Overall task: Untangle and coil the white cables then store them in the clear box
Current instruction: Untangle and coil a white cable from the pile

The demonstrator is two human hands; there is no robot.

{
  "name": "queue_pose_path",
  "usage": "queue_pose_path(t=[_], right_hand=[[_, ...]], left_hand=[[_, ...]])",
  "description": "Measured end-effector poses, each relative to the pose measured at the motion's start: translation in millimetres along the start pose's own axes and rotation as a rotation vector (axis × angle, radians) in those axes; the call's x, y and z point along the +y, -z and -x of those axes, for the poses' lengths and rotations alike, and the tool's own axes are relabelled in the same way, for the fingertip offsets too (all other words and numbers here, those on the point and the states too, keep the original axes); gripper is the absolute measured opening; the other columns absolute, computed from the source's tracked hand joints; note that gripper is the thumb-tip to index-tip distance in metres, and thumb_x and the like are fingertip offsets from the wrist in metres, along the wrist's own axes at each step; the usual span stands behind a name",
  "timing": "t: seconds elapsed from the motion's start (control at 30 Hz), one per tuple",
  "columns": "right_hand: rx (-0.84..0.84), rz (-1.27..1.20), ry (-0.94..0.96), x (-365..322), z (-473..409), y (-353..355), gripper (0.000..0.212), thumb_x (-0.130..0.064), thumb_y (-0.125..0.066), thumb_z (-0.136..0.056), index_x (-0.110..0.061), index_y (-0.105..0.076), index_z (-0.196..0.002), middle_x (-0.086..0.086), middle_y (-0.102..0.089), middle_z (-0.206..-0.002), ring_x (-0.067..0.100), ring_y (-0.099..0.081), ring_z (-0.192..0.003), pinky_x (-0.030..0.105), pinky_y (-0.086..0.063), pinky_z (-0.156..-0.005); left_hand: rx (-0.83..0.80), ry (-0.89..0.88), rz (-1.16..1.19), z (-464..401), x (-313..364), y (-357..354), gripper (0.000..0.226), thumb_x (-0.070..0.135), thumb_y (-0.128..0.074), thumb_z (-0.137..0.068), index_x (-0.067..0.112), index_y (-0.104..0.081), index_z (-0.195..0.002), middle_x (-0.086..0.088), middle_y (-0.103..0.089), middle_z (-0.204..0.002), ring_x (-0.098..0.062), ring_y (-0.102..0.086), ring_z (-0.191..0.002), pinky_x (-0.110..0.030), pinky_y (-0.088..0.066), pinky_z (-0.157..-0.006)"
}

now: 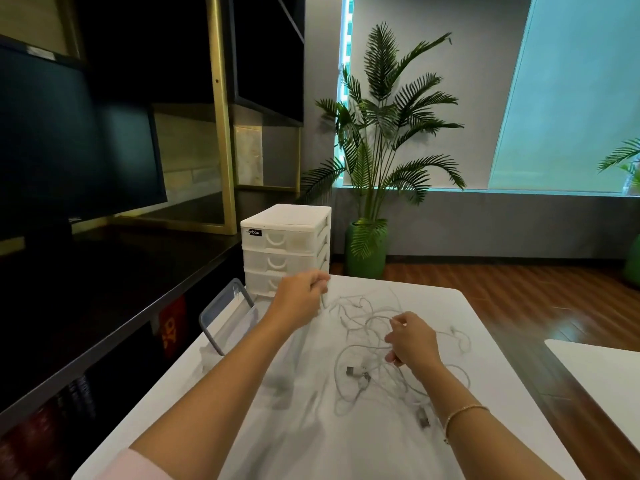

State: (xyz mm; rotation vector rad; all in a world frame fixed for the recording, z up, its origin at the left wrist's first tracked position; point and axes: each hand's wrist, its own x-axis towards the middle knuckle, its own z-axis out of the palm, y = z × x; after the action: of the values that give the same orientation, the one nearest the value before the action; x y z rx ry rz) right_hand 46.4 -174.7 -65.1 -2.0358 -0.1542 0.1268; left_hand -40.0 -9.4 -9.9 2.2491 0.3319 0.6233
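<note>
a head-worn view looks down on a white counter (242, 427) with two bare hands raised over it. farthest left, just beside and below the left hand, the clear box (227, 315) lies tipped on its side at the counter edge, its grey rim facing the hands. the left hand (299, 297) is lifted, its fingers curled and pinching a thin white strand that hangs down from it. between and under the two hands sprawl the white cables (367, 344), a loose tangle of loops with small plugs, spreading mostly toward the right hand. the right hand (412, 341) sits lower, right over the tangle, fingers pinching another strand. the held stretch seems to run from upper left to lower right, so pulling apart along that line looks the likely move; the box is nearer the left hand. a white drawer unit (285, 244) stands behind the left hand.
</note>
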Motion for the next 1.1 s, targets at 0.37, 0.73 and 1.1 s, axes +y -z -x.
queue_pose_path(t=[0.37, 0.73, 1.1], right_hand=[[-0.11, -0.431, 0.033, -42.5, 6.4, 6.0, 0.016, -0.018, -0.037, -0.099, -0.01, -0.05, -0.106, 0.013, -0.06, -0.08, 0.016, -0.056, -0.045, 0.021, -0.047, -0.038], [-0.131, -0.552, 0.078, -70.6, 8.7, 23.8, 0.025, -0.018, -0.036, -0.1, -0.006, -0.049, -0.119, 0.012, -0.058, -0.079, 0.014, -0.059, -0.048, 0.02, -0.052, -0.044], [-0.169, -0.611, 0.171, -80.1, 19.7, 40.6, 0.028, -0.014, -0.035, -0.1, -0.008, -0.047, -0.125, 0.014, -0.061, -0.086, 0.019, -0.064, -0.061, 0.024, -0.058, -0.054]], left_hand=[[-0.064, 0.092, 0.003, 6.7, -19.5, -40.8, 0.029, 0.025, -0.048, -0.095, 0.015, -0.062, -0.119, -0.005, -0.066, -0.113, -0.02, -0.062, -0.102, -0.037, -0.052, -0.092], [-0.18, 0.207, -0.017, 16.9, -12.0, -36.4, 0.059, 0.051, -0.02, -0.098, 0.018, -0.069, -0.109, -0.01, -0.058, -0.128, -0.025, -0.05, -0.119, -0.04, -0.037, -0.106], [-0.17, 0.186, -0.02, 16.0, 1.2, -39.4, 0.054, 0.048, -0.025, -0.099, 0.018, -0.069, -0.107, -0.009, -0.055, -0.131, -0.026, -0.053, -0.116, -0.035, -0.039, -0.098]])
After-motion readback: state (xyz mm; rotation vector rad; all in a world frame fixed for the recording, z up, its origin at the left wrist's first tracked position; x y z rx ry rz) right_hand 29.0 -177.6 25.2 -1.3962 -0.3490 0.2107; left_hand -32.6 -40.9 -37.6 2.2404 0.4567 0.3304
